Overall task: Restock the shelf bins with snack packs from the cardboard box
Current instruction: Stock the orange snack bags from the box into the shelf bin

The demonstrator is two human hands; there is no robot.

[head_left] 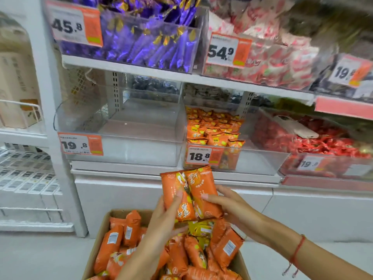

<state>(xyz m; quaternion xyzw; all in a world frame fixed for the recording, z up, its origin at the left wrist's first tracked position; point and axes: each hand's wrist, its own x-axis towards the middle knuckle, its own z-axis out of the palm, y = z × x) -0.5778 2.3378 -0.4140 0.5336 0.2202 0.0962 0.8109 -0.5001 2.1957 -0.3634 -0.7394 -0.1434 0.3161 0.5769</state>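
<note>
Two orange foil snack packs [189, 196] were held side by side above the open brown cardboard box [101, 235] of similar packs, the left hand [167, 217] and right hand [226, 203] both gripping them. Above stood a clear plastic shelf bin [252, 158], partly filled with orange packs

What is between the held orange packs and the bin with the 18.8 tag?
Only the white shelf edge; head view shows nothing else between packs and bin.
</note>
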